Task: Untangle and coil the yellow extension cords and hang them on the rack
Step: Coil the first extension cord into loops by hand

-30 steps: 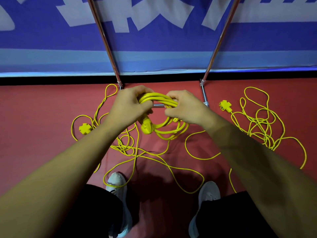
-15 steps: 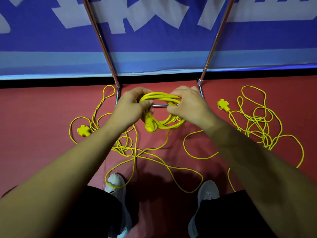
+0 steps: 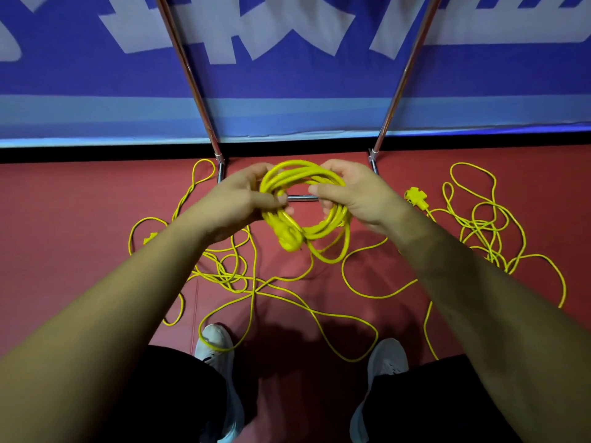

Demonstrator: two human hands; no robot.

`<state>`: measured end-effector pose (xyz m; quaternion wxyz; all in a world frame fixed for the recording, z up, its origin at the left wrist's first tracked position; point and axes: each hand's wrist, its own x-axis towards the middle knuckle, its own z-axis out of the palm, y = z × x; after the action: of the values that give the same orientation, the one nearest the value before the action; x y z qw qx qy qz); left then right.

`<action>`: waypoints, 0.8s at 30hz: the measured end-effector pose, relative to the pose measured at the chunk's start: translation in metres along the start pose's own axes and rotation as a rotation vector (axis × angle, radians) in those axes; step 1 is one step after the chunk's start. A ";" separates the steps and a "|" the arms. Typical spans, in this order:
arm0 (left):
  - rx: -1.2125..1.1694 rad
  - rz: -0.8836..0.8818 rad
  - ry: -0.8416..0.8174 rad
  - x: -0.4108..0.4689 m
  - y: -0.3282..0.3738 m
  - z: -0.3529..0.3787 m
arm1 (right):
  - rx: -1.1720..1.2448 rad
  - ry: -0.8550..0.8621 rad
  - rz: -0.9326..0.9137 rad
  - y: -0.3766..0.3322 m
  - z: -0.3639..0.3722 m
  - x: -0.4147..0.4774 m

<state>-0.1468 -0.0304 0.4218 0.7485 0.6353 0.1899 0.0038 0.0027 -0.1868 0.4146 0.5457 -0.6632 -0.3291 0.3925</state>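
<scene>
One yellow extension cord had been gathered into a coil of several turns. Both hands held it in the air, above the red floor and in front of the foot of the rack. The left hand gripped the coil's left side, fingers curled round the bundled turns. The right hand pinched the right side between thumb and fingers. The hands were apart, with the ring's opening between them.

The ring was tilted so its opening faced up toward the wearer. It was nearly round but a little wider from hand to hand, so its long axis ran left to right. A plug hung off the lower left, pointing down toward the floor's near edge. A loose loop sagged below the lower right.

The cord looked light, thin and limp, with a smooth jacket. The turns would probably spring apart if let go, so the safest hold seemed to be a grip across all of them at once.

Beyond the coil, a left tangle of cord sprawled on the floor under the left forearm. A right tangle lay near the floor's right edge, with a socket block beside it. The rack's two metal uprights rose at the floor's far edge against a blue banner. Two white shoes stood at the near edge.
</scene>
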 end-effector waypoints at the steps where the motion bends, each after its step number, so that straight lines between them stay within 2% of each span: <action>1: 0.141 0.000 -0.037 -0.001 0.000 -0.002 | -0.084 -0.023 -0.012 0.000 -0.001 0.000; 4: 0.452 0.027 -0.054 -0.006 -0.003 0.004 | -0.254 -0.096 -0.009 -0.004 0.001 -0.001; 8: 0.633 0.156 0.065 -0.005 -0.002 0.010 | -0.155 -0.145 0.043 -0.006 0.008 -0.003; 14: 0.347 0.205 0.233 -0.009 0.002 0.016 | -0.056 -0.314 0.103 -0.007 -0.005 -0.005; 19: 0.060 0.196 0.390 -0.004 0.001 0.025 | 0.352 -0.252 0.187 0.000 -0.007 -0.003; 24: -0.197 0.180 0.421 0.000 -0.003 0.028 | 0.568 -0.257 0.195 0.002 0.005 -0.006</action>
<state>-0.1395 -0.0580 0.4219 0.7475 0.5587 0.2830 0.2215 -0.0044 -0.1905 0.4127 0.6229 -0.4580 -0.2076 0.5993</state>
